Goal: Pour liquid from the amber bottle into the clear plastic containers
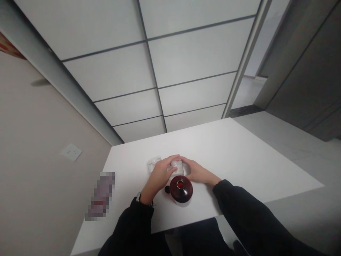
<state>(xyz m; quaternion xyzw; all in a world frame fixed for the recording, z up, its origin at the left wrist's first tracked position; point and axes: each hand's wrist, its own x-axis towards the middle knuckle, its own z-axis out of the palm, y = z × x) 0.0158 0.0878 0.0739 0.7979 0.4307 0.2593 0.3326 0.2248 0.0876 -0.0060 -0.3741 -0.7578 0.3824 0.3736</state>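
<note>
Both my hands meet on a small clear glass container point(177, 167) standing on the white table point(239, 160). My left hand point(160, 174) curls over its top and left side. My right hand point(195, 171) wraps its right side. Just in front of them stands a dark red-brown bottle point(181, 190), seen from above, with its mouth open. A small black cap point(167, 189) lies on the table at the bottle's left. Another clear glass point(153, 163) sits behind my left hand, partly hidden. Black sleeves cover both my arms.
A blurred-out object point(100, 195) lies near the table's left edge. A beige wall with a white socket point(71, 152) runs along the left. White panels stand behind the table, and grey floor and dark cabinets are on the right.
</note>
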